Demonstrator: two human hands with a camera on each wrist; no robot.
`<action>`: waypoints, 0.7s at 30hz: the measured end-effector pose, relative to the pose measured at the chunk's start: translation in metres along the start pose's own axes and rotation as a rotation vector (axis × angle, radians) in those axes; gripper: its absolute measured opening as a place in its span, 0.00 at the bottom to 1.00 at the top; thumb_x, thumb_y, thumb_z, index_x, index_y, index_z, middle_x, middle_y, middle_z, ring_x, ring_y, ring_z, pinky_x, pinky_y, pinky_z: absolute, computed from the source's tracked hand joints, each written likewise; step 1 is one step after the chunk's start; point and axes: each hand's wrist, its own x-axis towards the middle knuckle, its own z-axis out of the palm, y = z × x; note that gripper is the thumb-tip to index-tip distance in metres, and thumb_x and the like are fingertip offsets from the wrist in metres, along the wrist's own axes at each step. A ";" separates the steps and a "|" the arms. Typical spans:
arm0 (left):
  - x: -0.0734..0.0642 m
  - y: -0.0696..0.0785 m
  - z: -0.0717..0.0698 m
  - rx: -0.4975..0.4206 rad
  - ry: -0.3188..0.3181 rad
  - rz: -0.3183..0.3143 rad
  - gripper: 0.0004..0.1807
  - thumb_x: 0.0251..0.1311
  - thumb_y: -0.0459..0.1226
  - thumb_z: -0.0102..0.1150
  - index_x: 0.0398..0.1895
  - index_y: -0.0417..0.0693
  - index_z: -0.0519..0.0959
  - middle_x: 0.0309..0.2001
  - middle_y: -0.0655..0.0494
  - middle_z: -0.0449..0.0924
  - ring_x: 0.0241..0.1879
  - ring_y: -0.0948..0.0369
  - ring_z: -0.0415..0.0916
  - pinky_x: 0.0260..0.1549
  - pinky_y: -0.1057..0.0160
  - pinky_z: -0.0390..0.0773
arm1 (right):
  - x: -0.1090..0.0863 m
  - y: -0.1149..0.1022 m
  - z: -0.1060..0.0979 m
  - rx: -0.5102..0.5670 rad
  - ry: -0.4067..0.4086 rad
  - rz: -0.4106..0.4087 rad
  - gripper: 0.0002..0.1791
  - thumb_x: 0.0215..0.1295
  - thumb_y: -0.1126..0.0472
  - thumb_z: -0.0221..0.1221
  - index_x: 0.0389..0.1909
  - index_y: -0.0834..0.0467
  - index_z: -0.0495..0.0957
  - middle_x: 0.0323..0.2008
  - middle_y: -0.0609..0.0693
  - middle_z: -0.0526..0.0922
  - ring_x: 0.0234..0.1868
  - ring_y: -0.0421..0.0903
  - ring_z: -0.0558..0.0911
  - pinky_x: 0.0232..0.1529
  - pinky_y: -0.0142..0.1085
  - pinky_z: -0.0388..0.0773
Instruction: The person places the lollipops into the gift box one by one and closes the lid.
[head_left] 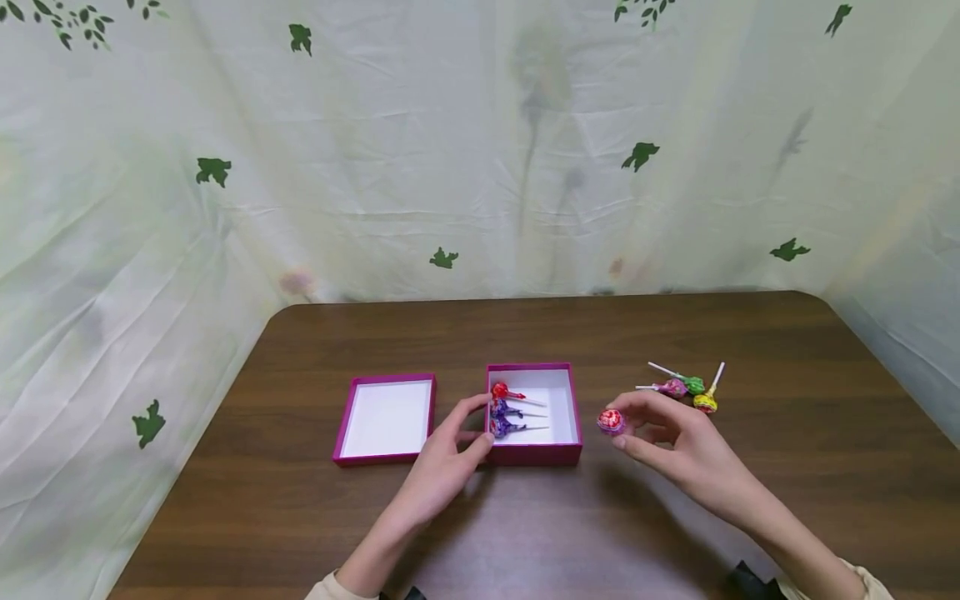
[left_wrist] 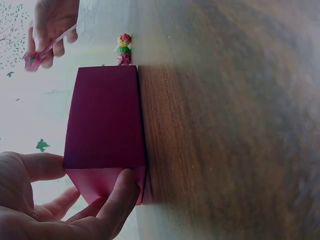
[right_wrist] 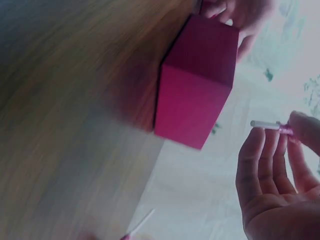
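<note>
My left hand (head_left: 448, 450) holds the left end of an open magenta box (head_left: 536, 455), its fingers against the left wall in the left wrist view. Inside the box's white interior lie a red lollipop (head_left: 500, 390) and two purple-blue lollipops (head_left: 501, 427), heads to the left and sticks to the right. To the right of the box, my right hand (head_left: 671, 433) pinches a lollipop (head_left: 611, 422) with a red and purple wrapper, raised off the table. Its white stick (right_wrist: 264, 124) shows in the right wrist view.
Left of the box lies its magenta lid (head_left: 386, 419), white inside facing up. Beyond my right hand are a pink lollipop (head_left: 672, 387), a green lollipop (head_left: 694, 385) and a yellow lollipop (head_left: 705, 403) on the brown table (head_left: 247, 500). A patterned white curtain (head_left: 480, 167) hangs behind.
</note>
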 end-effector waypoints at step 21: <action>-0.001 0.001 -0.002 -0.008 -0.022 0.003 0.25 0.68 0.40 0.55 0.69 0.58 0.68 0.68 0.52 0.67 0.54 0.50 0.76 0.40 0.55 0.79 | 0.052 -0.022 0.048 -0.098 -0.123 -0.051 0.16 0.61 0.62 0.68 0.47 0.44 0.80 0.36 0.37 0.82 0.36 0.40 0.79 0.37 0.36 0.78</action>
